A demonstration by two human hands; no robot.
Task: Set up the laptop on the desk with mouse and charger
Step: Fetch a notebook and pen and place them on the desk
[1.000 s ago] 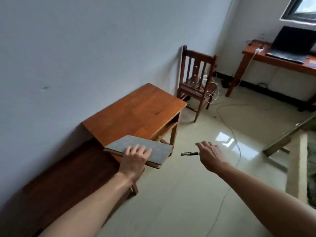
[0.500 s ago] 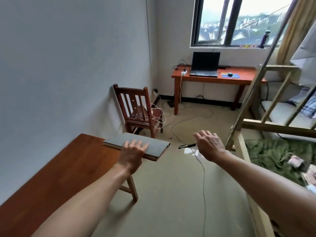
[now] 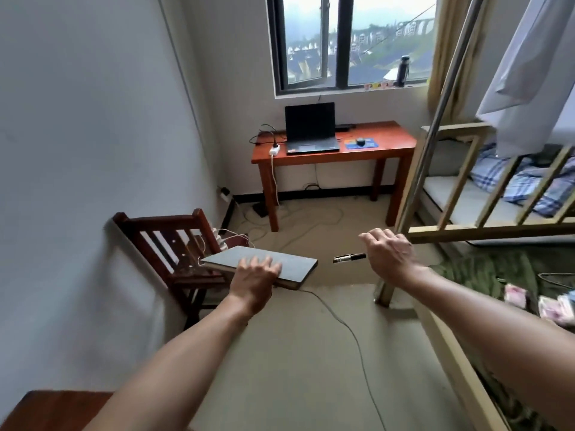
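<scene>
My left hand (image 3: pixel 255 279) grips a flat grey book (image 3: pixel 273 261) and holds it in the air in front of me. In my right hand (image 3: pixel 387 255) is a dark pen (image 3: pixel 348 258), its tip pointing left. Far ahead, under the window, stands a red-brown desk (image 3: pixel 389 147). On it an open black laptop (image 3: pixel 309 129) faces me. Right of the laptop a dark mouse (image 3: pixel 361 141) sits on a blue mouse pad (image 3: pixel 370 144). A white power strip (image 3: pixel 274 149) lies at the desk's left end, with black cables plugged in beside the laptop.
A dark wooden chair (image 3: pixel 174 244) with white cables on its seat stands by the left wall. A bunk bed frame (image 3: pixel 451 188) with a metal pole fills the right side. Cables (image 3: pixel 357 337) run across the beige floor. A wooden table corner (image 3: pixel 46 409) shows at bottom left.
The view has swung from the small wooden table at the left wall towards the far desk. Both hands carry the book and pen forward, away from that table, past the chair.
</scene>
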